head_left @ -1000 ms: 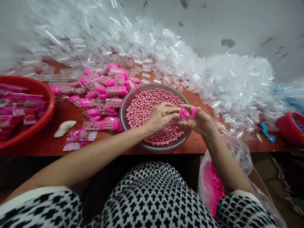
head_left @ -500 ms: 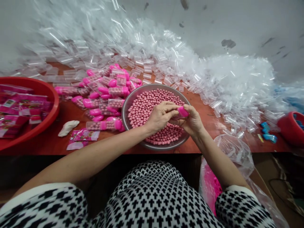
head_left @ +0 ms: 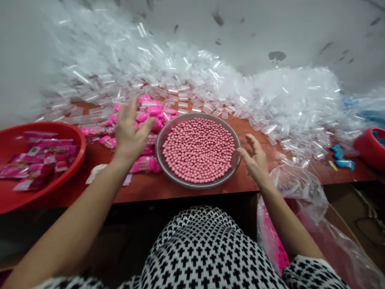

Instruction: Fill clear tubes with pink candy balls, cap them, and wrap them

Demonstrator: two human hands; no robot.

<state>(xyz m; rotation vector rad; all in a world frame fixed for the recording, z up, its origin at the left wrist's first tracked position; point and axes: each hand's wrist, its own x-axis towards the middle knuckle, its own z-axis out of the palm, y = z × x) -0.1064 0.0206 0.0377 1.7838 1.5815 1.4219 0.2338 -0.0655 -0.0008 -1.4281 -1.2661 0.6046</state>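
Observation:
A grey metal bowl full of small round pink candies stands in front of me. To its left lies a heap of clear tubes with bright pink caps, filled with pink balls. Over this heap, my left hand is raised with its thumb apart from the fingers, somewhat blurred, and nothing shows in it. My right hand is beside the bowl's right rim, fingers spread and holding nothing. Its thumb tip overlaps the rim; whether it touches I cannot tell.
At the left stands a red basin with pink packets. Empty clear tubes are heaped along the wall. Blue pieces lie near a red container on the right. A clear plastic bag with pink contents hangs at the table edge.
Both hands were together over the bowl holding a pink-capped tube. They have parted: the left moved left over the heap, the right to the bowl's right side. The tube is out of both hands.

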